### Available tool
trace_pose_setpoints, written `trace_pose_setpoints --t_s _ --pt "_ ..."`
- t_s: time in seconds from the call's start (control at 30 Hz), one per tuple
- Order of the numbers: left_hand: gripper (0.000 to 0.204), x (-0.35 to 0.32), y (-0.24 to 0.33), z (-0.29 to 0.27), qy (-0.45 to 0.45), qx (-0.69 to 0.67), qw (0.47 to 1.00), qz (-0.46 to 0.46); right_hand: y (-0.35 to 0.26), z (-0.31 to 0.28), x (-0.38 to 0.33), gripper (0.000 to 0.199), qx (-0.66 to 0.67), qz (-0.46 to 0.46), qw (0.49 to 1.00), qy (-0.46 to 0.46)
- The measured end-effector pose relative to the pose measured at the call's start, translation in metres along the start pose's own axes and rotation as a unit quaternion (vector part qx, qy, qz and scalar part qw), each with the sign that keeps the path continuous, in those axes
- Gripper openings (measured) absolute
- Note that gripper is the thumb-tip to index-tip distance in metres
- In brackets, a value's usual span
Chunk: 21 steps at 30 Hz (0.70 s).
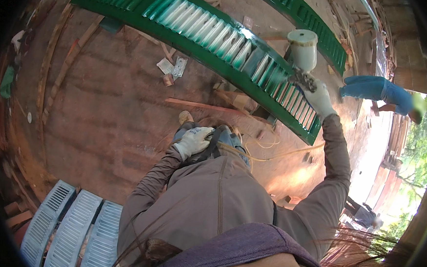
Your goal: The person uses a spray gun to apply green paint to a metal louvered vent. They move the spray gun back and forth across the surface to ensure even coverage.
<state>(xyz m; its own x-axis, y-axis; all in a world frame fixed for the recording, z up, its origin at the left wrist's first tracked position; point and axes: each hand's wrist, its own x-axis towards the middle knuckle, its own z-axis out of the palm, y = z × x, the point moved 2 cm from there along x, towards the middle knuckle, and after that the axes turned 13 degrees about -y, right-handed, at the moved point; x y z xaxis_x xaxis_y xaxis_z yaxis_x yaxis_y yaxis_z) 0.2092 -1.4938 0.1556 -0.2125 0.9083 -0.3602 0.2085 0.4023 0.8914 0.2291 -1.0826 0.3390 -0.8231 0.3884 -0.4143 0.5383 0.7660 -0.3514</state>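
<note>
My right hand (318, 97), in a white glove, grips a spray gun (303, 80) with a whitish paint cup (302, 50) on top. The gun points at a long, curved louvered shutter (203, 59), close above its right part, and a faint mist shows there. The shutter's frame is dark green; its slats are green at the left, while many in the middle and right are still pale. At my waist, my gloved left hand (194, 142) has its fingers curled in beside a black strap (215, 142) and a yellow hose (265, 159); what it holds is hidden.
Behind lies a second green louvered panel (310, 29). Three pale blue-grey louvered panels (78, 223) are at lower left. Wooden strips (79, 56) and paper scraps (180, 67) lie on the reddish floor. A person in blue (377, 89) bends over at the right.
</note>
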Motion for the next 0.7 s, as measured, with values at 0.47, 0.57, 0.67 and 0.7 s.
trace_pose_setpoints --t_s 0.47,0.57,0.67,0.7 --pt "0.038 -0.002 -0.011 0.001 0.005 0.001 1.000 0.030 -0.012 0.005 0.044 0.044 -0.149 0.053 0.986 0.052" --pt "0.037 -0.005 -0.014 0.004 0.014 -0.004 0.999 0.028 0.000 0.005 0.049 0.050 -0.084 0.050 0.992 0.084" --pt "0.037 -0.006 -0.005 0.005 0.005 -0.006 1.000 0.001 -0.044 -0.002 0.024 0.049 -0.103 0.043 0.994 0.017" --pt "0.037 -0.005 -0.005 0.007 0.007 -0.005 1.000 0.003 -0.047 -0.003 0.018 0.047 -0.138 0.063 0.988 -0.011"
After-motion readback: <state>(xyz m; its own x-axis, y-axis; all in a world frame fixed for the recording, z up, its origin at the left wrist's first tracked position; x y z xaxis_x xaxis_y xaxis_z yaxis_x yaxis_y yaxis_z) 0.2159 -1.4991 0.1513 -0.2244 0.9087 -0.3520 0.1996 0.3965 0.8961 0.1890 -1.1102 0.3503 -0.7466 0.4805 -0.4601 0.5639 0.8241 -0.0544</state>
